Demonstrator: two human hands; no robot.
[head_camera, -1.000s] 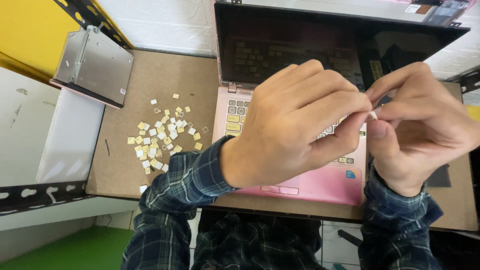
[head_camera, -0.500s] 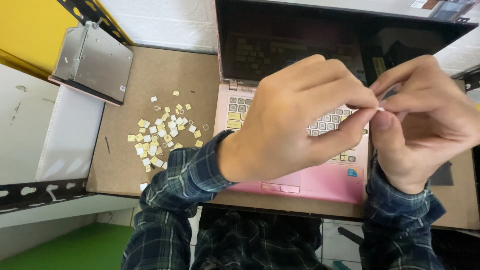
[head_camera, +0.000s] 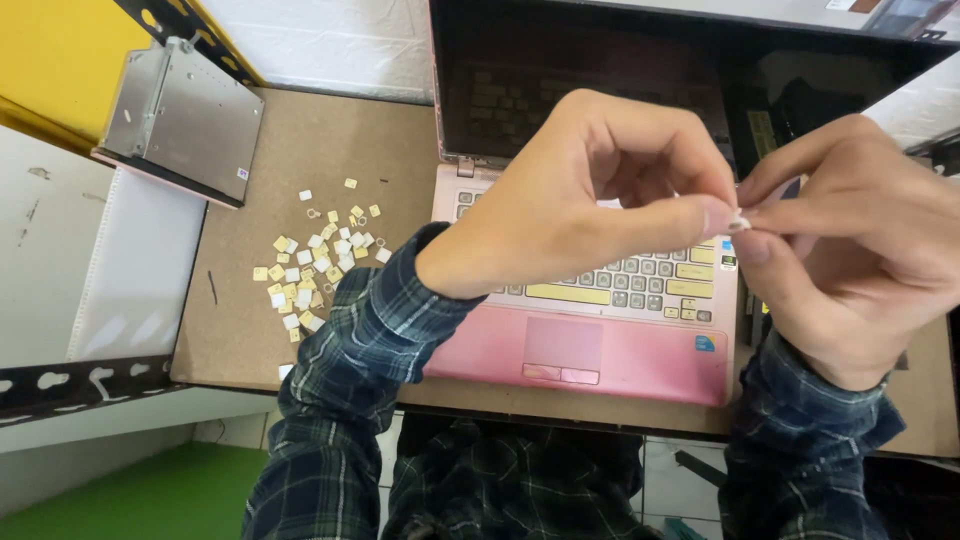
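Observation:
My left hand (head_camera: 590, 190) and my right hand (head_camera: 850, 250) meet above an open pink laptop (head_camera: 600, 345). Together their fingertips pinch a tiny white keycap piece (head_camera: 738, 222); most of it is hidden by the fingers. Below the hands the laptop's keyboard (head_camera: 640, 285) shows grey keys, a yellowish space bar and some bare spots. The dark screen (head_camera: 500, 80) stands behind the hands.
A pile of loose white and yellowish keycaps (head_camera: 315, 260) lies on the brown board (head_camera: 250, 330) left of the laptop. A metal optical drive (head_camera: 180, 115) rests at the board's far left corner. A white panel (head_camera: 130, 270) lies beside the board's left edge.
Both hands have lifted slightly and parted a little at the palms, still pinching the small piece between fingertips. More of the keyboard shows beneath them.

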